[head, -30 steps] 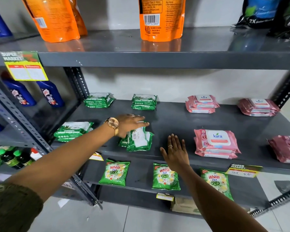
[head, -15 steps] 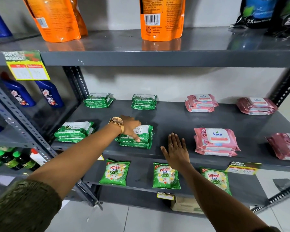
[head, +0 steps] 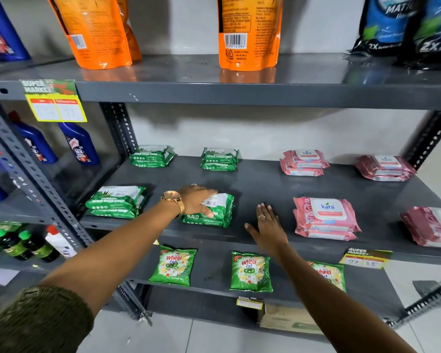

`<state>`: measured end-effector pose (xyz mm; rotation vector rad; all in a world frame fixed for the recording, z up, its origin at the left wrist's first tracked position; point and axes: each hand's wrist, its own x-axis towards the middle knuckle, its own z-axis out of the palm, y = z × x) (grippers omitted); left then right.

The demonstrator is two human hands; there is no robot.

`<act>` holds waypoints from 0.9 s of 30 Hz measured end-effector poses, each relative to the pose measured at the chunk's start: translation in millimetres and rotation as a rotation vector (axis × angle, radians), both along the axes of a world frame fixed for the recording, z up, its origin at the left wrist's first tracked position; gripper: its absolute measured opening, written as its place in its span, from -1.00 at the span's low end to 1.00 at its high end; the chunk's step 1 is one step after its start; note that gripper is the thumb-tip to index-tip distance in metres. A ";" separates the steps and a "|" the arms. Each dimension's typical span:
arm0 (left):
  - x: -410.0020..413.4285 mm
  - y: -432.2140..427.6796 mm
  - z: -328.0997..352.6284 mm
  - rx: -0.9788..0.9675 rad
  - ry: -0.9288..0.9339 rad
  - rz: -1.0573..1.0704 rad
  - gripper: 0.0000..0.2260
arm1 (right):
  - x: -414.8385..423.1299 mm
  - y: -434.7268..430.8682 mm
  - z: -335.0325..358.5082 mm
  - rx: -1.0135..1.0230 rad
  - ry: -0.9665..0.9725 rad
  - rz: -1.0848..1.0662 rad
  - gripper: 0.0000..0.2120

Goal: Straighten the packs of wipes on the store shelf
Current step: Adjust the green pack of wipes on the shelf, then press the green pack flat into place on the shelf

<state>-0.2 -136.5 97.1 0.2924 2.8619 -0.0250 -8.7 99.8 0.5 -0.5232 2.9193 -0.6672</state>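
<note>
1. A person is reaching both bare arms toward the middle gray shelf (head: 262, 184) of a metal store rack.
2. The left hand (head: 197, 201), with a gold watch (head: 173, 200) on its wrist, is lying palm-down on a small stack of green wipes (head: 215, 212) near the shelf's front edge. The fingers are draping over the top pack and the thumb is pressing its front side, so the hand is lightly gripping the stack rather than clenching it.
3. That stack is lying flat with its long axis running left to right, roughly parallel to the shelf's front edge, its white label facing up.
4. The right hand (head: 267, 225) is resting flat and open on the bare shelf just right of the stack, fingers spread and pointing toward the back wall, holding nothing.
5. Another green stack (head: 116, 201) is sitting to the left, angled slightly, and two more (head: 152, 156) are sitting along the back.
6. Pink wipes (head: 325, 217) are sitting to the right in four stacks, front and back.
7. Green detergent packets (head: 173, 266) are lying on the shelf below.
</note>
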 end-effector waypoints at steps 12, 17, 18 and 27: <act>12.0 4.8 -9.0 0.243 0.078 0.024 -0.41 | -7.9 73.1 89.1 -0.032 0.270 -0.211 -0.43; 15.9 14.7 -32.5 0.157 0.199 0.153 -0.38 | -16.6 106.4 67.9 0.244 0.162 -0.335 -0.39; 18.2 16.3 -39.4 0.165 0.220 0.170 -0.37 | -15.8 111.1 59.4 0.246 0.161 -0.337 -0.40; 17.1 28.4 -72.8 0.153 0.365 0.251 -0.28 | -14.9 117.9 32.3 0.177 0.248 -0.367 -0.42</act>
